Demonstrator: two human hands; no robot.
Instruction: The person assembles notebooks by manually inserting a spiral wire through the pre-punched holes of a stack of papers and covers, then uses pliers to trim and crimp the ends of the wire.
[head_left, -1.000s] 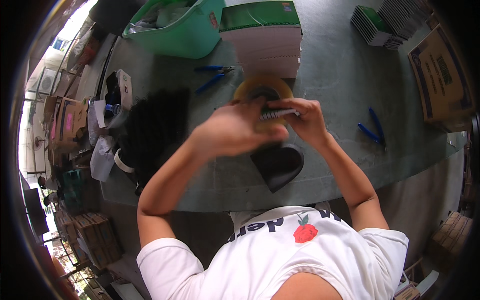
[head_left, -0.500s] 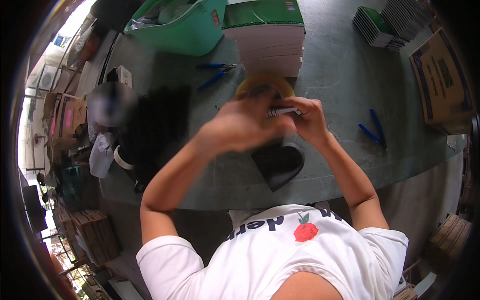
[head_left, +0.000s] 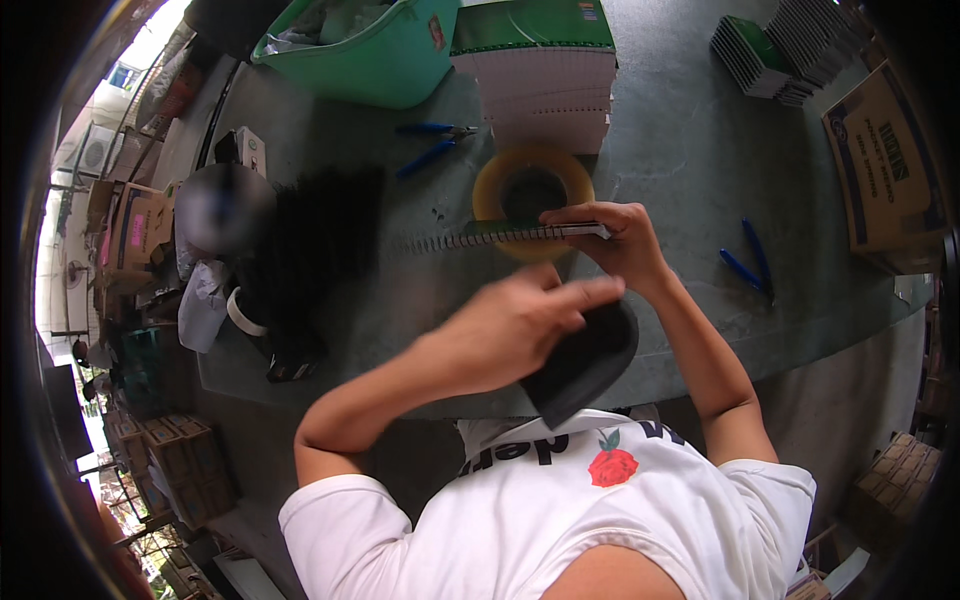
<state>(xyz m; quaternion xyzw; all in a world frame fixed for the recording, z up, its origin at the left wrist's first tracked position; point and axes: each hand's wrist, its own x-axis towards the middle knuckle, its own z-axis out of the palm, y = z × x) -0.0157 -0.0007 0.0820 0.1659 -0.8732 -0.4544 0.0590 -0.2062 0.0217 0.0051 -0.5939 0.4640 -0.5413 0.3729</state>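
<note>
My right hand (head_left: 622,238) pinches the right end of a small spiral-bound notebook (head_left: 580,232). The notebook is seen nearly edge-on, its wire coil (head_left: 490,238) stretching leftward past the pages. Beneath and behind it is a roll of yellowish tape (head_left: 487,185). My left hand (head_left: 510,325) is below the notebook and apart from it, smeared by motion, with a finger pointing right. Against its fingers shows a black flat piece with a rounded end (head_left: 592,365), overlapping the table edge. Whether the left fingers grip this piece is unclear.
A tall stack of green-covered notebooks (head_left: 545,95) stands beyond the tape. Blue-handled pliers (head_left: 432,155) lie at left, another pair (head_left: 745,262) at right. A green basket (head_left: 380,65), a cardboard box (head_left: 890,170), more notebooks (head_left: 750,60) and a dark bristly heap (head_left: 325,250) surround the work area.
My left hand has come away from the notebook, toward my body. The coil now shows extending left. The black piece has shifted nearer to me and rightward. My right hand has barely moved.
</note>
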